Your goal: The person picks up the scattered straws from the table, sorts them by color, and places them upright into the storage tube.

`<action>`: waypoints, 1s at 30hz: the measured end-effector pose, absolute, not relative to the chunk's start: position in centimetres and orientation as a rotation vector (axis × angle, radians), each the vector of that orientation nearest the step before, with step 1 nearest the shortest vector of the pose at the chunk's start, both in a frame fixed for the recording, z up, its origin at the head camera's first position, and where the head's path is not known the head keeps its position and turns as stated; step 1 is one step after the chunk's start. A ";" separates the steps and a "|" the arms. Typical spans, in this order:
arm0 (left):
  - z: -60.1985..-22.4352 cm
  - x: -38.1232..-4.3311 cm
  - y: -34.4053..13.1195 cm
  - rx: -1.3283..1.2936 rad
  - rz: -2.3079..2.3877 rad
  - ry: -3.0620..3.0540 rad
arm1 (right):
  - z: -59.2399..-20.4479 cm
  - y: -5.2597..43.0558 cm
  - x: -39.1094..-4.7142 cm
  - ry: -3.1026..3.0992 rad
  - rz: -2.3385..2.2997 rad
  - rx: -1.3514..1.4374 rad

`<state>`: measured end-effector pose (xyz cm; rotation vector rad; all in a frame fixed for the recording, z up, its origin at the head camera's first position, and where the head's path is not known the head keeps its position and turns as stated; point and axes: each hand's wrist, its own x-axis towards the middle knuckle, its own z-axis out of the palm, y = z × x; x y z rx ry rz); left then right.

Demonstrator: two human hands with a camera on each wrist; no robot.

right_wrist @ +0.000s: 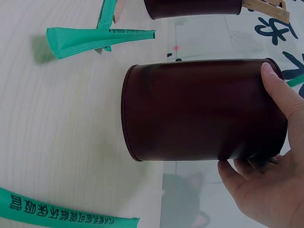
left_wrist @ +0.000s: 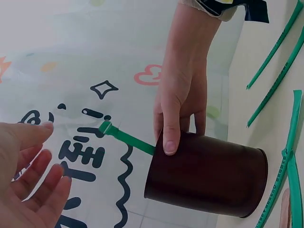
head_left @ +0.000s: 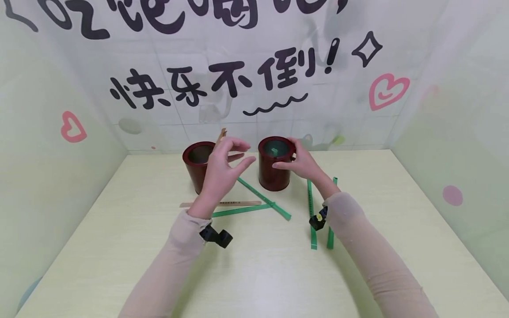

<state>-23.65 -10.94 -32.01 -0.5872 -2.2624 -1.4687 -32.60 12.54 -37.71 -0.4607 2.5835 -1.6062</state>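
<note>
A dark red cylindrical cup (head_left: 274,174) stands on the right of the pair, with my right hand (head_left: 304,163) gripping its upper side. In the right wrist view the thumb lies at the rim and the fingers curve under the wall. A green wrapped straw (left_wrist: 128,141) pokes out of this cup's mouth. My left hand (head_left: 223,165) hovers between the two cups, thumb and fingers apart, holding nothing. Behind it, a second dark red cup (head_left: 195,176) is partly hidden; brown sticks (right_wrist: 270,9) stick out of its mouth.
Two crossing green straws (head_left: 258,194) and a slim brown wrapped stick (head_left: 238,203) lie in front of the cups. Two more green straws (head_left: 310,212) lie under the right forearm. A printed wall (head_left: 246,123) closes off the table's back.
</note>
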 end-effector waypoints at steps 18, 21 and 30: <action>-36.3 -24.1 -8.6 -1.004 -0.949 -2.925 | -34.7 11.8 -30.0 2.550 -1.600 -0.466; -37.0 -24.2 -7.7 -1.078 -0.817 -2.974 | -34.5 11.8 -29.8 2.552 -1.599 -0.472; -39.3 -24.5 -5.0 -1.265 -0.454 -3.066 | -34.5 11.7 -29.8 2.556 -1.593 -0.462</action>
